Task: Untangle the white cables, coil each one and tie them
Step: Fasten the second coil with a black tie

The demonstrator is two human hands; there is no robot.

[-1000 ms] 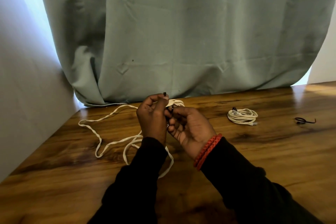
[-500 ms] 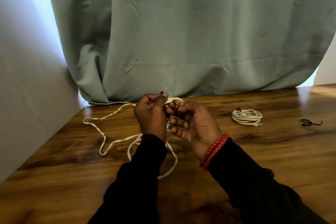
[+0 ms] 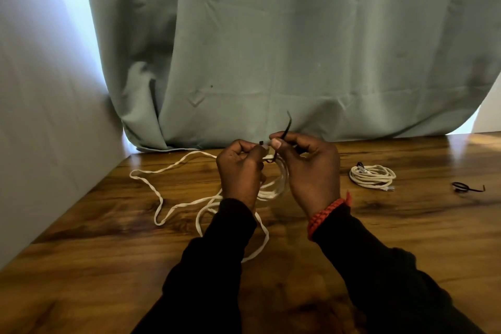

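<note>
we hold a small coil of white flat cable (image 3: pixel 273 184) up above the glossy wooden table (image 3: pixel 406 225), in front of the pale green curtain (image 3: pixel 271 49). our left hand (image 3: pixel 240 171) curls round the coil's top, fingers bunched on the loops, and seems to pin one short end of the thin black twist tie (image 3: pixel 286 127). our right hand (image 3: pixel 309 168) pinches the tie's longer end between thumb and forefinger, that end sticking upward. a loose white tail of cable (image 3: pixel 151 184) trails over the table to the left and loops back toward our sleeves, so either this coil is unfinished or a second cable lies there; we cannot tell which. the step looks like cinching. to do it well, we judge, we should keep the left hand tight so no loop slips, draw the tie snug round all strands, then twist close to the bundle. well apart to the right sit a finished tied white cable coil (image 3: pixel 372 175) and a spare black tie (image 3: pixel 466 187).
</note>
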